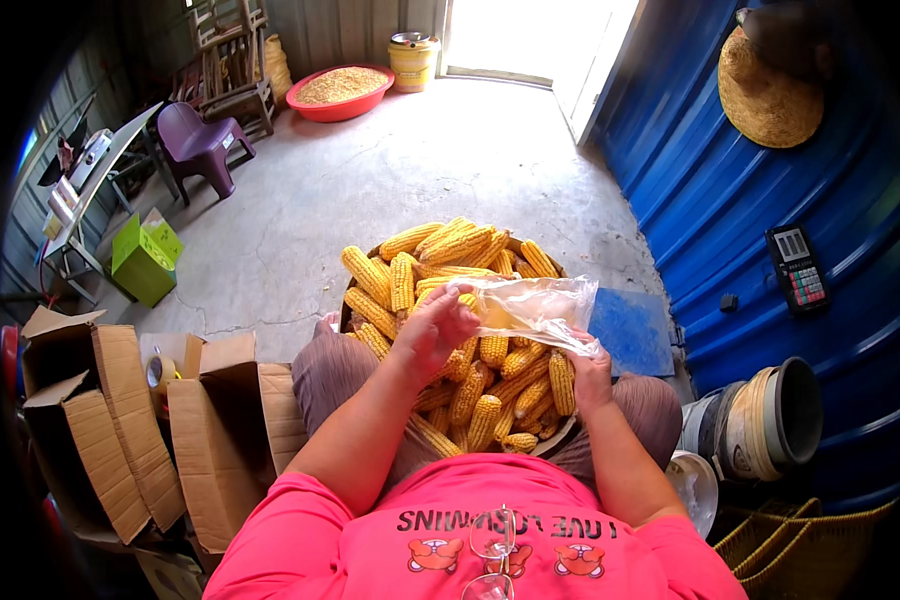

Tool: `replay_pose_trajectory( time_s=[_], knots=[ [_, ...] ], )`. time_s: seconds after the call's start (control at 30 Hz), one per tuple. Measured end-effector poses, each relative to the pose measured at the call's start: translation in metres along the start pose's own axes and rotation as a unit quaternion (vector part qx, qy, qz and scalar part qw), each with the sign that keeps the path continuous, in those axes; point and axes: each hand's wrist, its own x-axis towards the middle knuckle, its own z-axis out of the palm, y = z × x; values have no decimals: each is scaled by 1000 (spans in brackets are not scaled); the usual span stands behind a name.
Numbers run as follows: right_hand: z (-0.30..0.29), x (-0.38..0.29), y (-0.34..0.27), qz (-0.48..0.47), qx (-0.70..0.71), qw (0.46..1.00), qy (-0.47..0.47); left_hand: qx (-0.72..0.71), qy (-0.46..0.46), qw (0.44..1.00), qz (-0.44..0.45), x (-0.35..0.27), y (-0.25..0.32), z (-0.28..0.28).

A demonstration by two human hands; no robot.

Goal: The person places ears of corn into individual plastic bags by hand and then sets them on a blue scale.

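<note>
A clear plastic bag (536,304) is stretched between my hands, above a round container heaped with yellow corn cobs (484,420) between my knees. My right hand (591,371) grips the bag's lower right edge. At the bag's left end is my left hand (439,326), its fingers bent and close together; some fingertips touch the plastic near the top, and whether they pinch it is not plain. Cobs show through and around the bag. Part of the container's rim (559,439) shows by my lap; the cobs hide most of the rest.
Open cardboard boxes (217,442) stand at my left. Stacked buckets (784,420) and a woven basket (810,540) are at my right. A blue board (630,330) lies beyond my right knee. Farther off are a purple chair (202,146) and a red basin (341,105) of grain.
</note>
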Motion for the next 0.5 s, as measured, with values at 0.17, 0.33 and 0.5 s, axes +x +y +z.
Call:
replay_pose_trajectory(
  time_s=[0.17, 0.33, 0.5],
  knots=[
    [4, 17, 6, 83, 93, 987, 100, 113, 39, 989, 89, 7, 7, 3],
    [16, 19, 53, 241, -270, 930, -62, 257, 42, 952, 159, 7, 10, 7],
    [36, 48, 128, 210, -458, 855, -119, 344, 9, 924, 169, 8, 11, 13]
  ],
)
